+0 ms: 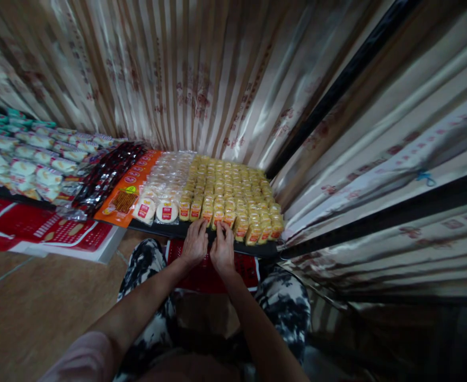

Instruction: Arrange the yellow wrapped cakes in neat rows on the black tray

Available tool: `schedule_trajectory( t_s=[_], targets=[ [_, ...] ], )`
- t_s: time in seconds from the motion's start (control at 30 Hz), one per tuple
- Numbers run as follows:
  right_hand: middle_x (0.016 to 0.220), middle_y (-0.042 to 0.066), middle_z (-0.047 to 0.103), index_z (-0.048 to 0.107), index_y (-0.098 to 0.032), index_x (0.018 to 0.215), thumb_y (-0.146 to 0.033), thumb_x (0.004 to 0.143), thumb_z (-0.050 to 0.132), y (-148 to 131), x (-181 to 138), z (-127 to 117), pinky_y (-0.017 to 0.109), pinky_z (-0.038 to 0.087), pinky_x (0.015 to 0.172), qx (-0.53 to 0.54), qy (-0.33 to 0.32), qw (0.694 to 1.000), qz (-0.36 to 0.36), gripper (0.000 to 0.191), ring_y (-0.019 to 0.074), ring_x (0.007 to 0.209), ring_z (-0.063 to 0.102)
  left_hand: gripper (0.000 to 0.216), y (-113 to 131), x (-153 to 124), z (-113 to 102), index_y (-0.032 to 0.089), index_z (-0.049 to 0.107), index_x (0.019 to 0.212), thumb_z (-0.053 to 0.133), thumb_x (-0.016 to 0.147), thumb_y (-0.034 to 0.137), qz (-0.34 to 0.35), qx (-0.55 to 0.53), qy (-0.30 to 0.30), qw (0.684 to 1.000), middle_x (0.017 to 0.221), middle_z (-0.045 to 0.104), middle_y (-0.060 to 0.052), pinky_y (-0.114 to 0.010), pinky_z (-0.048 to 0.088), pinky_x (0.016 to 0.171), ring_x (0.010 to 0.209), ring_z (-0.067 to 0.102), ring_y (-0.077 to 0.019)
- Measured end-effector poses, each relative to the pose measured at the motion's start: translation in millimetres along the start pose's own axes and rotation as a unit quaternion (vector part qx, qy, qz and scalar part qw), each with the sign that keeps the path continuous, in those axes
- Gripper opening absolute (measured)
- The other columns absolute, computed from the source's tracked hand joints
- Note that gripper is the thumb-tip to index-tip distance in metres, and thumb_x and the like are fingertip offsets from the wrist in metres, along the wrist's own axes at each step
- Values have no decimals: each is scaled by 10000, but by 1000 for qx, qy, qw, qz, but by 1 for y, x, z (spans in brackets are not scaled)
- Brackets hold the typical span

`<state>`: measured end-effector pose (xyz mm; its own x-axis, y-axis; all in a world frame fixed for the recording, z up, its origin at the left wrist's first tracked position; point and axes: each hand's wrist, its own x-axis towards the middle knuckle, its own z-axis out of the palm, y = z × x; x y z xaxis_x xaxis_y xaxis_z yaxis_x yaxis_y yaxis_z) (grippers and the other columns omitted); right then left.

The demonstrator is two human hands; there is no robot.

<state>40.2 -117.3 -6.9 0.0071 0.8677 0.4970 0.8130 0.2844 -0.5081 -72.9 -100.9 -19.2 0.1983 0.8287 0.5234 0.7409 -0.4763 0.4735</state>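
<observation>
Rows of small yellow snack packets [233, 183] with red labels lie close together on a dark shelf [157, 228]. My left hand [195, 241] is at the front edge of these rows, fingers curled and closed against a front packet. Close beside it, my right hand [223, 246] has its bent fingers closed at another front packet [218, 208]. The fingertips touch the packets, and the fingers partly hide their lower ends. Just left of the yellow rows are clear-wrapped round white crackers [167, 211] with red labels.
Further left lie an orange snack bag [128, 185], dark shiny packets [108, 172], white packets [38, 162] and green packets [2, 119]. Patterned curtains [201, 79] hang behind and to the right, with a dark pole [336, 95] across them. Red printed boxes [58, 228] sit below the shelf.
</observation>
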Motion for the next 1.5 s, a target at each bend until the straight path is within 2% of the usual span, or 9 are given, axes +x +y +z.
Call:
schedule_trajectory(
  t_s=[0.3,0.53,0.7,0.9,1.17,1.3,1.5],
  targets=[
    [1302,150,382,407,-139,1311,-40,766,326,-3,-16,-11,429,381,987,3,3,1000,-11,559,227,1231,348,438,-1,-2,-5,114,367,1285,342,848,145,15,-14,-9,1000,1255,404,-157,-460,342,1008,1202,346,-250],
    [1413,144,260,368,-133,1324,-73,777,355,6,-28,-28,499,318,1004,-81,57,994,50,550,265,1311,213,449,3,-7,-6,123,388,1271,374,823,115,35,-4,-14,999,1240,399,-150,-477,349,1000,1197,342,-261],
    [1448,149,199,381,-123,1312,-71,785,352,11,-24,-31,503,312,1005,-85,46,994,54,531,271,1326,187,485,15,-11,-10,149,399,1264,390,785,76,69,-4,-43,997,1258,386,-138,-484,365,995,1208,339,-262],
    [1457,130,193,384,-134,1314,-69,776,363,5,-29,-33,488,325,1006,-75,56,994,62,542,266,1321,202,457,33,-11,-19,127,450,1217,387,772,49,95,-34,-100,990,1261,411,-126,-432,374,1013,1203,354,-233],
    [1449,131,218,345,-144,1337,-78,790,354,16,-38,-24,468,345,1002,-83,52,994,48,551,250,1312,229,453,40,-10,-20,137,440,1233,357,795,56,55,-96,-131,985,1279,459,-102,-392,394,1013,1177,411,-196],
    [1427,155,248,360,-119,1323,-91,792,362,19,-33,-18,478,340,996,-104,55,992,53,532,262,1308,230,437,33,-10,-17,130,433,1242,351,816,84,49,-109,-142,983,1298,456,-103,-375,381,1027,1194,411,-187],
    [1422,156,239,323,-149,1345,-93,779,364,19,-35,-13,517,352,960,-96,81,991,38,570,286,1307,228,449,22,-7,-19,142,433,1245,356,806,84,35,-102,-133,985,1296,451,-102,-364,376,1031,1192,416,-185]
  ],
)
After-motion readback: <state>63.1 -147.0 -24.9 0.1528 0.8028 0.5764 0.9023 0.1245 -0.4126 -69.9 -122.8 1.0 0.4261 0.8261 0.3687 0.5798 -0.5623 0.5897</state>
